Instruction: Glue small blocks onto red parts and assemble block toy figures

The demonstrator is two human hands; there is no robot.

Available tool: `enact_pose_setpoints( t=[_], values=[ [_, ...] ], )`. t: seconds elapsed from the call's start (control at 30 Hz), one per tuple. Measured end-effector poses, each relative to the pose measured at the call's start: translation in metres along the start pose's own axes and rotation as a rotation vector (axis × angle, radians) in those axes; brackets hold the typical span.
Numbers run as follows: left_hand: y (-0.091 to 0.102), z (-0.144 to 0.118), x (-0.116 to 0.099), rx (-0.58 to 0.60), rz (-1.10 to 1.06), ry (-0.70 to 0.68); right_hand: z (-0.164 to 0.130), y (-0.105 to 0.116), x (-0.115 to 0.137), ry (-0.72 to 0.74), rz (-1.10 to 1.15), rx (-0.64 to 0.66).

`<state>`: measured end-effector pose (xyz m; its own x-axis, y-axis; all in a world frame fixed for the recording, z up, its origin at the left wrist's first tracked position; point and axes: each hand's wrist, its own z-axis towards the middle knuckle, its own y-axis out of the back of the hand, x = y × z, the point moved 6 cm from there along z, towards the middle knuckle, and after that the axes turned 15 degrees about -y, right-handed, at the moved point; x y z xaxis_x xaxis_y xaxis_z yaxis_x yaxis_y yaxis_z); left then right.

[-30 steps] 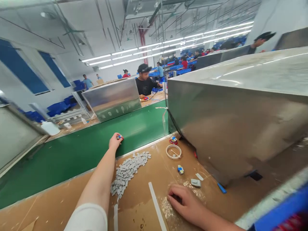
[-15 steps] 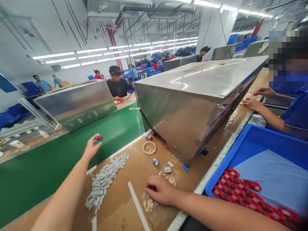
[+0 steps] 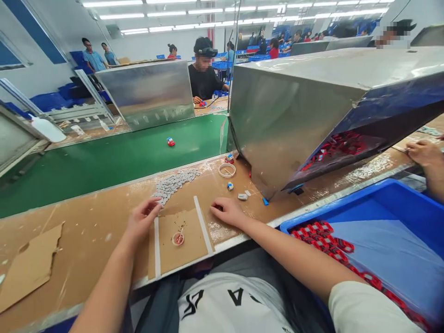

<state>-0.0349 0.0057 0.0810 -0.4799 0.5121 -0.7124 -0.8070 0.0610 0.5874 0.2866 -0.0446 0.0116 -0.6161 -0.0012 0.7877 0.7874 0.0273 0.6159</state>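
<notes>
My left hand [image 3: 143,221] is at the near edge of a pile of small flat grey pieces [image 3: 175,183], thumb and forefinger slightly apart, with nothing visible between them. Loosely curled, my right hand [image 3: 227,212] rests on the brown worktop, and no object shows in it. A small red, white and blue toy car [image 3: 170,141] sits on the green conveyor belt [image 3: 138,152], apart from both hands. Beyond my right hand lie a grey block-shaped part [image 3: 242,197], a small blue-and-white part [image 3: 230,186], a ring-shaped tape roll [image 3: 226,170] and another toy car [image 3: 229,158].
A small round cup [image 3: 178,238] with reddish contents stands between white strips. Torn cardboard [image 3: 31,263] lies left. A blue bin [image 3: 391,194] at right holds red-and-black parts [image 3: 333,245]. A large metal housing [image 3: 287,120] rises ahead. Co-workers sit across the belt and at right.
My left hand has drawn back from the toy car on the belt to the grey pile. The car is left on the belt. My view has tilted down and turned left; the right hand stays put.
</notes>
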Motion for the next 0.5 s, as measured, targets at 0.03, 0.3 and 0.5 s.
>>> enact_pose_setpoints(
  t=[0.03,0.3,0.5],
  values=[
    [-0.004,-0.01,0.003,-0.04,-0.018,0.02,-0.002,0.0,0.002,0.017,0.013,0.0],
    [-0.015,-0.025,0.022,0.059,0.299,0.083,-0.033,0.047,0.013,0.099,0.276,-0.128],
    [-0.014,-0.015,0.039,0.099,0.511,0.156,-0.104,0.112,0.043,0.332,-0.087,0.002]
  ],
)
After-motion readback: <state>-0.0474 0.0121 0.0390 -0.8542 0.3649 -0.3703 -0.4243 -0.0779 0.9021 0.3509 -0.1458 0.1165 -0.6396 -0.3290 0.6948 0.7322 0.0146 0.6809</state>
